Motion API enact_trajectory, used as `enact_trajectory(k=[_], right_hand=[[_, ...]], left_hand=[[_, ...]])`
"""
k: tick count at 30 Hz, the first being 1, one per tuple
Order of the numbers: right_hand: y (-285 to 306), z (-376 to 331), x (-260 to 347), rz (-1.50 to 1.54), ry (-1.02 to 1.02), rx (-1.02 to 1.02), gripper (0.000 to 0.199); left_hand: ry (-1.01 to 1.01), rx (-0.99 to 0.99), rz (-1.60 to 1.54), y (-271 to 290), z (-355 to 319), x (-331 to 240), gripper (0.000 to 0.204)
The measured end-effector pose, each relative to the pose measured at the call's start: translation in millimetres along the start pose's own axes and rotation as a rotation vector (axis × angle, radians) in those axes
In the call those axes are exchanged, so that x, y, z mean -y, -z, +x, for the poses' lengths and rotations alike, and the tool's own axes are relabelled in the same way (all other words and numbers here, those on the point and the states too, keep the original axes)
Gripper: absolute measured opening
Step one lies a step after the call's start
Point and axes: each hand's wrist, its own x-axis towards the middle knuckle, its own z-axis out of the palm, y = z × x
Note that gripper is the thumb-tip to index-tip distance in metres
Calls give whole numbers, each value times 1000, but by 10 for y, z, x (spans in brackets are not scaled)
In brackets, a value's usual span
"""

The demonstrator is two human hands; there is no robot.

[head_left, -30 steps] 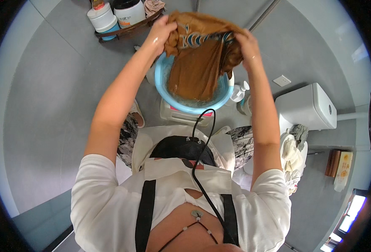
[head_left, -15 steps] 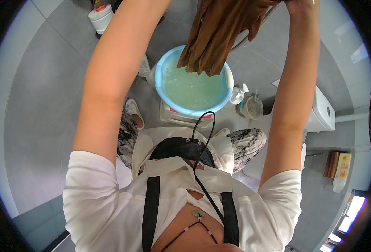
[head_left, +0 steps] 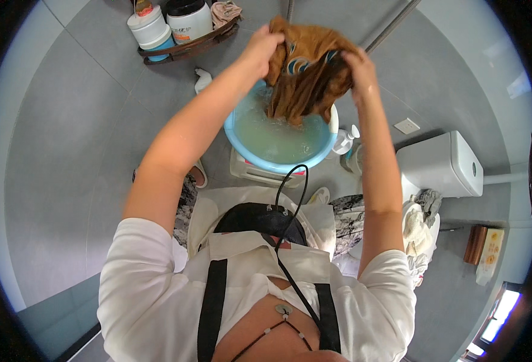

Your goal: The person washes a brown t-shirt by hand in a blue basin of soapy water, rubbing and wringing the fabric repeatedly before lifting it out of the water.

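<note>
A wet brown garment (head_left: 314, 90) with a small blue and white pattern hangs bunched between my two hands. My left hand (head_left: 263, 51) is closed on its upper left edge, and my right hand (head_left: 360, 67) grips the upper right side. The cloth's lower folds hang over the far part of a round blue basin (head_left: 237, 140); whether they touch the water is hard to tell. Cloudy greenish water (head_left: 278, 140) fills much of the basin. It rests on a pale stool-like stand (head_left: 260, 172) in front of me.
A corner shelf (head_left: 193, 47) at the far left bears tubs and a folded pink cloth. Right of the basin stands a white pump bottle (head_left: 343, 142). Farther right is a white toilet (head_left: 437, 163) with clothes (head_left: 419, 232) piled on it. A black cord (head_left: 293, 241) hangs down my front.
Both hands have come down and closer together, lowering the brown garment toward the basin. The shelf at the far left and the clothes on the right now show more fully.
</note>
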Motion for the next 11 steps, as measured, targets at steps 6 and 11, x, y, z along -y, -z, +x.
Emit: enact_trajectory(k=[6, 11], right_hand=[[333, -85, -1408, -567, -45, 232, 56], [255, -187, -1974, -1243, -15, 279, 61]], left_hand=[[234, -55, 416, 527, -51, 1040, 52], [198, 268, 1435, 548, -272, 1325, 75]])
